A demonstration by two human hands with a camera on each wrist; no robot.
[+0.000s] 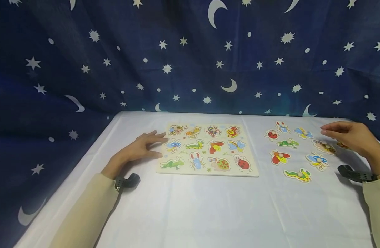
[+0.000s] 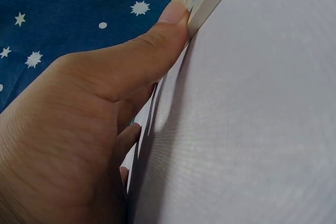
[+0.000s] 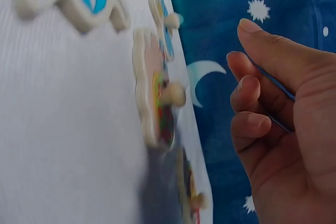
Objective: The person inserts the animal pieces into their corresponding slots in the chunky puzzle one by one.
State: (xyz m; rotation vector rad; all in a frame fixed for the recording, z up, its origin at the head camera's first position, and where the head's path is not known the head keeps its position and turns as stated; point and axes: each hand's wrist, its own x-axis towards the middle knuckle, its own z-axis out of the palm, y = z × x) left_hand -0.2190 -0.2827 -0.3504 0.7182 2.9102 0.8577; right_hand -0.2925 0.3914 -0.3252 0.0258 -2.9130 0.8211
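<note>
A wooden peg puzzle board (image 1: pixel 205 148) printed with rows of insects lies flat on the white table. My left hand (image 1: pixel 145 146) rests at its left edge, fingers spread and thumb touching the side of the board (image 2: pixel 212 3). To the right, my right hand (image 1: pixel 352 136) hovers over the loose pieces, its fingers loosely bent and nothing between them. Nearest to it are a snail piece (image 1: pixel 324 146) with a round knob, seen also in the right wrist view (image 3: pixel 155 90), and another piece (image 1: pixel 343 146) partly hidden under the hand.
Other loose knobbed pieces lie right of the board: a ladybug (image 1: pixel 272 134), a beetle (image 1: pixel 282 127), a grasshopper (image 1: pixel 287 143), a caterpillar (image 1: pixel 297 175), a red-winged bug (image 1: pixel 280 157), a blue-winged bee (image 1: pixel 303 133) and a mosquito (image 1: pixel 317 161). A starry blue cloth (image 1: pixel 190 79) hangs behind.
</note>
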